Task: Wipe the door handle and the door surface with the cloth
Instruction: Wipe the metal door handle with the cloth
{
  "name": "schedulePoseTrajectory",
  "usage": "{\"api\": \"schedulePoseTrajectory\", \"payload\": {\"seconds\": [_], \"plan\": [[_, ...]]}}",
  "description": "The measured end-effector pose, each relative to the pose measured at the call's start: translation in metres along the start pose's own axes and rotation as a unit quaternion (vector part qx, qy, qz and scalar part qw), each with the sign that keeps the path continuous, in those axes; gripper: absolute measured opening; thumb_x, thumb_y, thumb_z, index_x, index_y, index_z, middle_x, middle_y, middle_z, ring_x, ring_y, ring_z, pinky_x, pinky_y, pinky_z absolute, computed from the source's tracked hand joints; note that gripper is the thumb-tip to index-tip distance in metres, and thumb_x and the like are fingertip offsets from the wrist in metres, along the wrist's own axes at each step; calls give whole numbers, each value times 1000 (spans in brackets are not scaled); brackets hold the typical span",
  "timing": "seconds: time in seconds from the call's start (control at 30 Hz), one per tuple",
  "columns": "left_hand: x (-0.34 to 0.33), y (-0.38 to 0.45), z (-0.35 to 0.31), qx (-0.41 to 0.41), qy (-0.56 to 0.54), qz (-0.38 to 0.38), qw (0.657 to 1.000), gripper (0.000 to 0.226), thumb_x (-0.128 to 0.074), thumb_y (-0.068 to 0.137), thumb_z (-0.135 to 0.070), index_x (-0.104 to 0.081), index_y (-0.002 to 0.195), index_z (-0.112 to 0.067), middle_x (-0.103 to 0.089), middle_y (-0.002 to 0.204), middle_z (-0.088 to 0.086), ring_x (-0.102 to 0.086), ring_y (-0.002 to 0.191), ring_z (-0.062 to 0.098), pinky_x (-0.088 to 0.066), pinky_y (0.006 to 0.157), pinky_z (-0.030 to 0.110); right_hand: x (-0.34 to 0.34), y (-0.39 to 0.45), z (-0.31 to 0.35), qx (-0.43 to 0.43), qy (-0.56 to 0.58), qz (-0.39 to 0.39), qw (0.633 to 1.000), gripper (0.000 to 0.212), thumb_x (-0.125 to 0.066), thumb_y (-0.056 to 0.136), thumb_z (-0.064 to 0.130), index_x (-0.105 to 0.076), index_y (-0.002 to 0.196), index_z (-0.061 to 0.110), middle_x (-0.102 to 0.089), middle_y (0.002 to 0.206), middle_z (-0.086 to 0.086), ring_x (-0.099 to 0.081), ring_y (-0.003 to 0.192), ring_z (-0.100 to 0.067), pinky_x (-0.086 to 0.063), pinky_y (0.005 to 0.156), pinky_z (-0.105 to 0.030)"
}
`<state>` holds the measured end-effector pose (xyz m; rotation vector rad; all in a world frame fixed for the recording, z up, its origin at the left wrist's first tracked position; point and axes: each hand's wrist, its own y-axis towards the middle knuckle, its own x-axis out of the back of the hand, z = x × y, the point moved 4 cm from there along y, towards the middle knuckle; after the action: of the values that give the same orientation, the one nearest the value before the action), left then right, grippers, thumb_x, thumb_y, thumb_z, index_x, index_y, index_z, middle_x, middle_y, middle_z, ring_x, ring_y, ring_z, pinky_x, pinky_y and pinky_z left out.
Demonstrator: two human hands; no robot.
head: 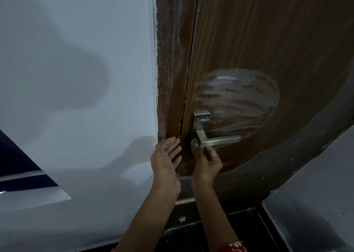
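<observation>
White wall (76, 79) filling the left half, shadows of raised arms thrown across it. Brown wood-grain door (268, 41) taking the right half, shut against its frame (168, 79), a thin dark gap running down between the two. White paint smears along the frame's left edge. On the door panel just above and right of the handle, a broad patch of pale arcing streaks (237, 98), roughly oval, reaching down to the lever. Dark floor (220, 232) at the bottom, with a small pale doorstop-like knob near the threshold. No bin, bucket or other container anywhere in view.

Down to the metal: brushed door handle (216, 140), square backplate with two screws on top, lever sticking out level to the right. Right hand (206, 161) up under the lever's root, fingers pinched around a small wad of cloth (195, 143), bluish-green, only a scrap peeking out, pressed against the inner end of the lever by the backplate. Left hand (166, 159) just beside it, flat and spread, fingers straight, fingertips touching the frame by the door's edge, holding nothing. Red patterned sleeve (233, 247) at the right wrist.
</observation>
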<state>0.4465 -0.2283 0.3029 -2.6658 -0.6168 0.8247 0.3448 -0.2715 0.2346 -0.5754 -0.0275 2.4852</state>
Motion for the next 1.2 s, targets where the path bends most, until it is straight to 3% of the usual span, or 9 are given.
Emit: {"api": "schedulePoseTrajectory", "payload": {"seconds": [0.23, 0.43, 0.53, 0.6, 0.67, 0.77, 0.9, 1.0, 1.2], "plan": [[-4, 3, -2, -19, 9, -21, 1000, 26, -38, 100, -20, -63, 94, -17, -68, 98, -3, -62, 98, 15, -43, 89, 31, 7, -3, 14, -14, -117, 34, 992, 12, -68, 78, 2, -68, 88, 10, -71, 86, -4, -69, 84, -14, -53, 67, -21], [-10, 7, -5, -50, -11, -22, 998, 25, -41, 98, -17, -65, 90, -16, -70, 94, -2, -63, 94, 14, -46, 84, 29, 28, -16, 30, -250, -77, 175, 949, 19, -59, 84, 0, -58, 103, 4, -64, 106, -15, -65, 93, -22, -55, 66, -26], [-12, 9, -8, -77, -25, -28, 996, 24, -43, 97, -15, -65, 88, -15, -71, 91, -1, -65, 91, 15, -47, 79, 28, 17, -14, 81, -70, -215, 252, 941, 12, -65, 81, 6, -65, 76, 17, -69, 85, -2, -69, 72, -8, -51, 55, -16], [-14, 9, -6, -80, -27, -26, 996, 24, -43, 97, -15, -65, 89, -15, -71, 91, -1, -66, 91, 15, -47, 77, 27, 10, -11, 121, 128, -265, 173, 940, 11, -70, 77, 12, -65, 75, 22, -69, 81, 7, -67, 68, -2, -48, 53, -9], [-17, 8, -4, -75, -27, -15, 997, 23, -43, 98, -16, -65, 92, -15, -71, 93, 0, -66, 91, 14, -48, 77, 26, -1, -10, 142, 275, -351, 102, 889, 11, -69, 79, 18, -64, 87, 24, -67, 89, 12, -63, 75, 3, -44, 56, -3], [-21, 7, 2, -56, -27, -4, 998, 22, -43, 98, -16, -64, 93, -14, -71, 97, 3, -66, 92, 16, -48, 77, 27, -17, -4, 127, 302, -458, 119, 828, 15, -63, 86, 18, -63, 101, 19, -66, 105, 4, -61, 89, -3, -38, 63, -3], [-27, 8, 8, -31, -33, 15, 999, 19, -45, 98, -14, -63, 95, -11, -69, 101, 7, -65, 94, 20, -50, 79, 29, -23, -1, 117, 359, -539, 126, 751, 8, -59, 88, 25, -62, 93, 19, -67, 93, 3, -61, 80, -6, -35, 62, -7], [-33, 8, 13, -21, -36, 24, 999, 16, -48, 96, -12, -64, 95, -10, -69, 101, 10, -65, 95, 22, -51, 85, 32, -25, 2, 120, 364, -535, 109, 755, 5, -61, 84, 21, -62, 88, 19, -65, 87, 3, -58, 90, -15, -41, 84, -30], [-35, 10, 18, -26, -41, 20, 999, 18, -48, 96, -12, -65, 93, -11, -70, 94, 6, -66, 90, 18, -50, 76, 27, -13, -2, 107, 378, -451, 86, 804, 15, -62, 81, 19, -62, 95, 25, -65, 90, 6, -52, 94, -14, -33, 82, -27]]}}
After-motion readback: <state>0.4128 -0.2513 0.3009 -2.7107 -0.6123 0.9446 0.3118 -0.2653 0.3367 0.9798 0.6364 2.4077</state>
